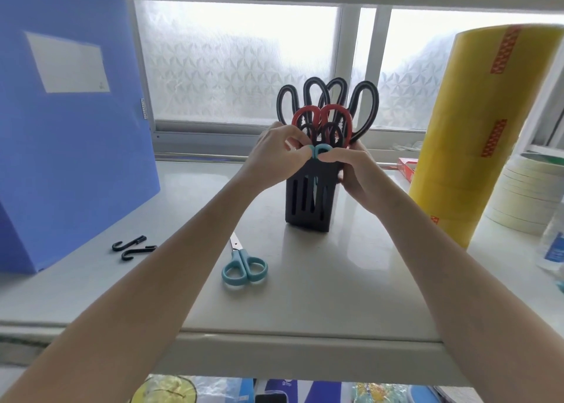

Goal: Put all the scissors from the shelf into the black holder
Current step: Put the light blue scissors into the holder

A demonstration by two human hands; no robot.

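Centrally in the head view, the black holder (308, 201) stands on the white shelf (305, 280), already bristling with black-handled scissors (328, 97) and red-handled scissors (323, 119). Both hands meet at its rim: the left hand (271, 155) and the right hand (355, 174) pinch the loops of small teal scissors (319, 151), fingers closed on the handles, blades down inside the holder. Lower centre, a second pair of teal scissors (244, 264) lies flat on the shelf, apart from the holder. Two black hooks (132, 246) rest at lower left near a blue folder (70, 122); a yellow roll (479, 134) stands at right beside stacked tape rolls (522, 195).
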